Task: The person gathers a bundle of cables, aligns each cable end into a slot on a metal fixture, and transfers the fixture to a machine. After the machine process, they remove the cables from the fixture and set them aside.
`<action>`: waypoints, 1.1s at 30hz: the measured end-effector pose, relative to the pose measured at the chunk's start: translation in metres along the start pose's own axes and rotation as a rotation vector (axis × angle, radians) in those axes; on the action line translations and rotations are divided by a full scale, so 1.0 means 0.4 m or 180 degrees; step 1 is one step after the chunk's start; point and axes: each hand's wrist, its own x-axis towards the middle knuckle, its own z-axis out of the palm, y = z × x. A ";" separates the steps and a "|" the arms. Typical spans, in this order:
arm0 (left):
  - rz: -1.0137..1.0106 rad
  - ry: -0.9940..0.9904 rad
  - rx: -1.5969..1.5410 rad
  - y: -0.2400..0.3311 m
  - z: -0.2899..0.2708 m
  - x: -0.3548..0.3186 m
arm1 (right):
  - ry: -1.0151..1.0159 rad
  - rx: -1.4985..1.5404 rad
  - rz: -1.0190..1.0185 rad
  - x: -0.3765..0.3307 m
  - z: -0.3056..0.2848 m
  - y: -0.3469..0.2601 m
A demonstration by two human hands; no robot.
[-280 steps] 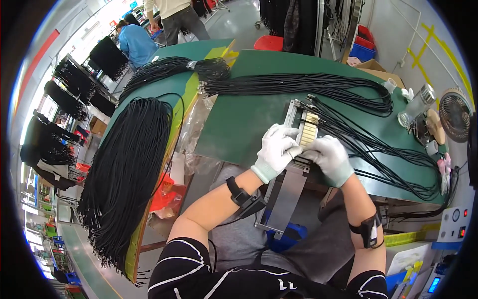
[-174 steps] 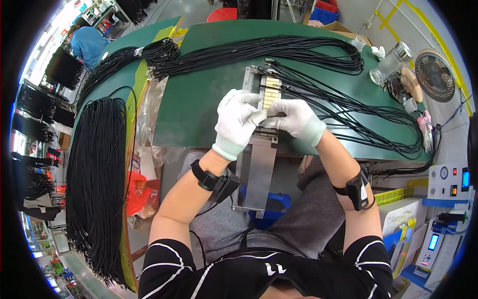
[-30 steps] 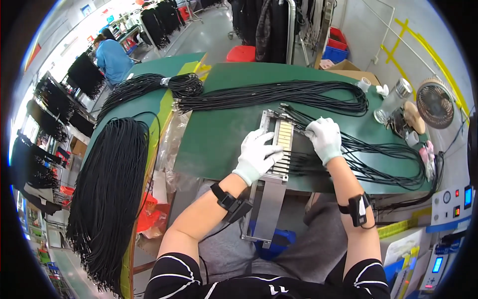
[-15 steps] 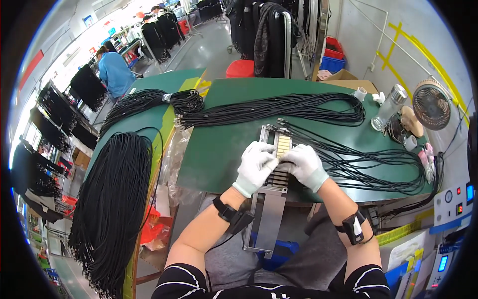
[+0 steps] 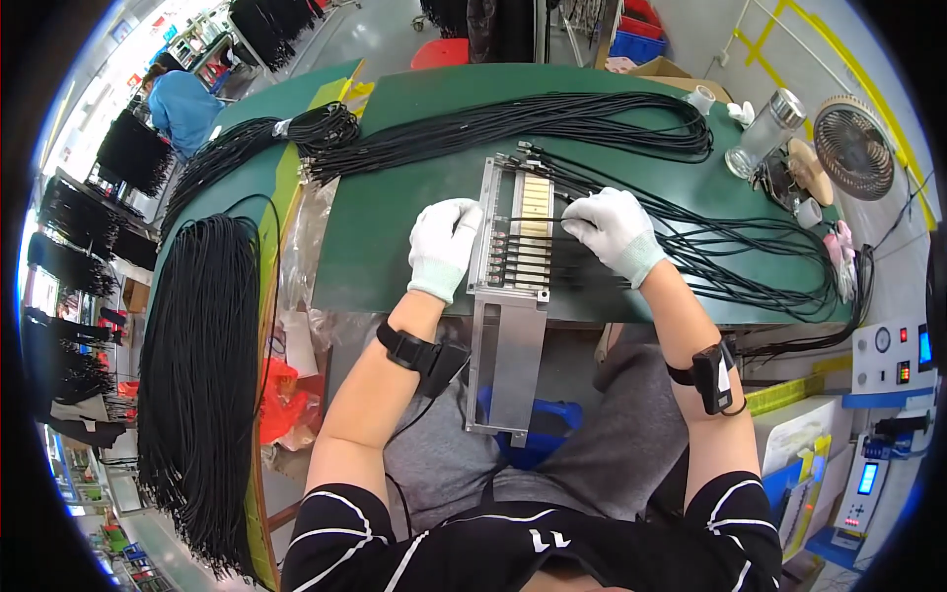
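Note:
A long metal jig lies over the near edge of the green table, its slotted end holding several black cable ends in a row. My left hand, in a white glove, rests on the jig's left rail. My gloved right hand presses on the black cables just right of the jig's pale strip. The cables fan out to the right across the table.
A thick bundle of black cables hangs off the left table. Looped cables lie at the table's back. A clear bottle, a small fan and control boxes sit at right. A person in blue works far left.
Both hands have spread apart: the left moved onto the jig's left rail, the right shifted right onto the cables. The view has tilted slightly.

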 end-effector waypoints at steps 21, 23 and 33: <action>0.0011 -0.0145 0.0313 0.023 -0.010 -0.019 | 0.0145 -0.0662 -0.0055 -0.002 0.011 -0.042; 0.0085 -0.0112 0.0246 0.028 -0.011 -0.021 | 0.0209 -0.0702 0.0017 -0.001 0.015 -0.039; -0.0017 -0.0371 0.0182 0.009 -0.012 -0.016 | 0.0184 -0.0771 0.0126 -0.006 0.019 -0.046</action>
